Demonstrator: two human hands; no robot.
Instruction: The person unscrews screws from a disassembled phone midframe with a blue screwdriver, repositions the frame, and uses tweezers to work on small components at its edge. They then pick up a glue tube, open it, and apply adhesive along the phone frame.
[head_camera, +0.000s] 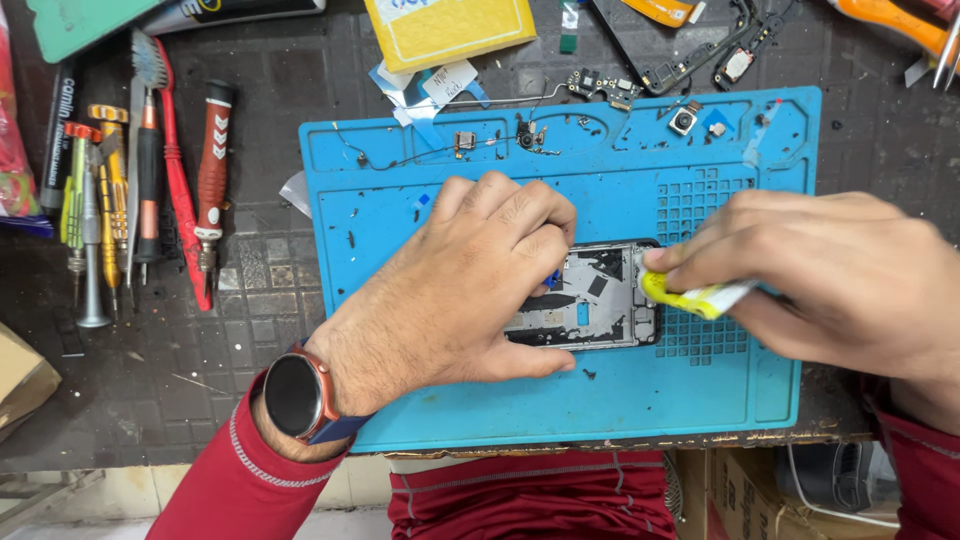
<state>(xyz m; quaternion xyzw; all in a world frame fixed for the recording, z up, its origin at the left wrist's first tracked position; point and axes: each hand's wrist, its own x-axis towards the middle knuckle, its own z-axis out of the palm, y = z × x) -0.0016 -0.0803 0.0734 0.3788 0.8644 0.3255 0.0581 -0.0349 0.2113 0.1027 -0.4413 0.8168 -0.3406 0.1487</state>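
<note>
An opened phone frame (590, 300) lies on a blue work mat (480, 170), its bare metal inside facing up. My left hand (450, 290) rests flat over its left half and pins it down; a dark watch sits on that wrist. My right hand (830, 270) comes in from the right and is closed around a small yellow and white tube (695, 296). The tube's tip touches the frame's upper right corner.
Small phone parts and a thin cable (530, 135) lie along the mat's far edge. Several screwdrivers and a brush (150, 170) lie in a row to the left of the mat. A yellow padded envelope (445, 30) sits at the back. Circuit boards (690, 60) lie behind the mat.
</note>
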